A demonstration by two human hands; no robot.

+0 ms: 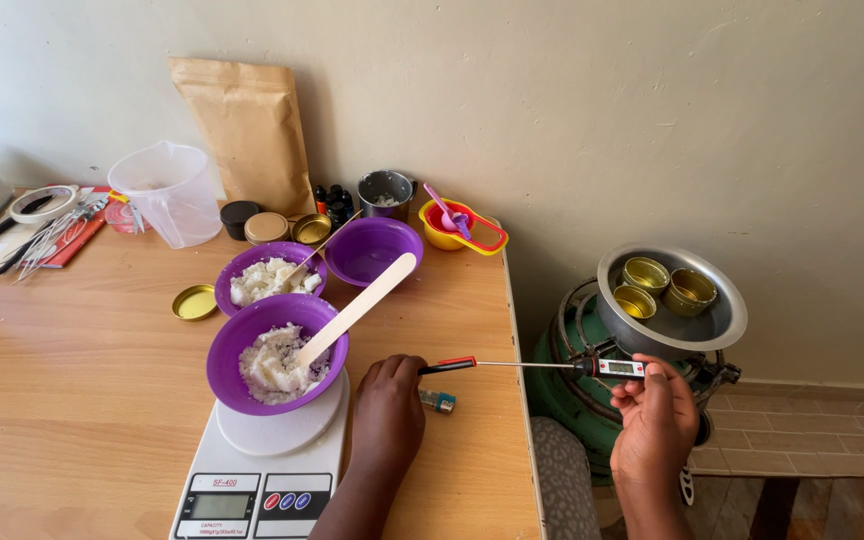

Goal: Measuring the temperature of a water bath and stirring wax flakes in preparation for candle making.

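Holding one digital probe thermometer (552, 365) level between two hands, out past the right edge of the wooden table (72, 400): left hand (389, 405) resting on the tabletop, fingers curled in around the black-and-red sheath end; right hand (655, 425) out beyond the table, fingers pinched on the display end. Sitting just under the right hand, one steel pan (727, 320) on a green burner (562, 385), carrying three gold tins (667, 287). Standing just left of the left hand, one white kitchen scale (262, 480) bearing one of three purple bowls (277, 350), two of them filled with white flakes, the nearest with one wooden stick (362, 305) leaning in it. Lying beside the left wrist, one small lighter (438, 401). Leaning against the wall, one brown paper pouch (247, 130), next to one clear measuring jug (167, 192).
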